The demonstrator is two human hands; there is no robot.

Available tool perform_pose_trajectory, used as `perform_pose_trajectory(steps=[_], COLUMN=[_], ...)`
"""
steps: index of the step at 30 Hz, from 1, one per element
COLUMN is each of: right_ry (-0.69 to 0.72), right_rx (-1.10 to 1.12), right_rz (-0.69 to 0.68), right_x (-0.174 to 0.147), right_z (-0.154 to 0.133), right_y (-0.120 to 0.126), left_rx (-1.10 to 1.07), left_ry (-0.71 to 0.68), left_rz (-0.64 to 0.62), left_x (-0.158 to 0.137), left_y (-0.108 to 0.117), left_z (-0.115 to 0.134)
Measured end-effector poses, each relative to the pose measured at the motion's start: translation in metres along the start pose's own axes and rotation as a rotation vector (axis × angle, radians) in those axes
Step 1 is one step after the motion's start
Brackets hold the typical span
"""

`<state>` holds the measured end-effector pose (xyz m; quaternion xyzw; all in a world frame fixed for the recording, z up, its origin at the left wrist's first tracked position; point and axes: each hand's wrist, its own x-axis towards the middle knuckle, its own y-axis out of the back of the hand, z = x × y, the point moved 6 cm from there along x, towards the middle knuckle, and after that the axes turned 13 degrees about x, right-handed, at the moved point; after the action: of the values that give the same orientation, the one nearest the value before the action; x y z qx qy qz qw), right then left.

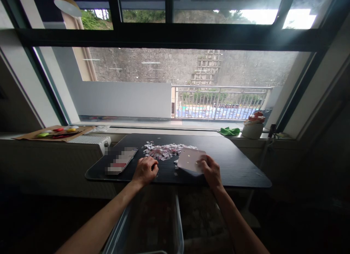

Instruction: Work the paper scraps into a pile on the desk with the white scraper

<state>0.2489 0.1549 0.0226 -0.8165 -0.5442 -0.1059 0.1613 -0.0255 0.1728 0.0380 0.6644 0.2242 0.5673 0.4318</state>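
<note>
On table (235, 166): right hand (210, 170) gripping card (190, 159)

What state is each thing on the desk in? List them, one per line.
left hand: fist down on the table, beside the scraps
right hand: grip closed on the white card
white card: tilted, one edge on the table
paper scraps: heaped loosely mid-table
phone: flat, screen blurred
black table: bears all of these
green cloth: crumpled on the sill
</note>
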Motion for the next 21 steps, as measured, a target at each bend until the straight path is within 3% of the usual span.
perform_pose_trajectory(steps=[3, 6, 12, 21], right_ry=[0.003, 0.002, 0.010, 0.009], right_rx=[0.023, 0.016, -0.005, 0.013], right_rz=[0.047, 0.091, 0.097, 0.073], right_x=[0.000, -0.001, -0.002, 0.001], right_z=[0.001, -0.001, -0.002, 0.004], right_y=[0.004, 0.008, 0.009, 0.006], left_rx=[0.009, 0.016, -0.079, -0.022], left_ry=[-0.004, -0.062, -0.411, -0.374], left_rz=[-0.041, -0.077, -0.109, -0.108], left_x=[0.002, 0.002, -0.014, -0.007], left_y=[0.001, 0.008, 0.021, 0.014], left_z=[0.001, 0.018, 0.074, 0.072])
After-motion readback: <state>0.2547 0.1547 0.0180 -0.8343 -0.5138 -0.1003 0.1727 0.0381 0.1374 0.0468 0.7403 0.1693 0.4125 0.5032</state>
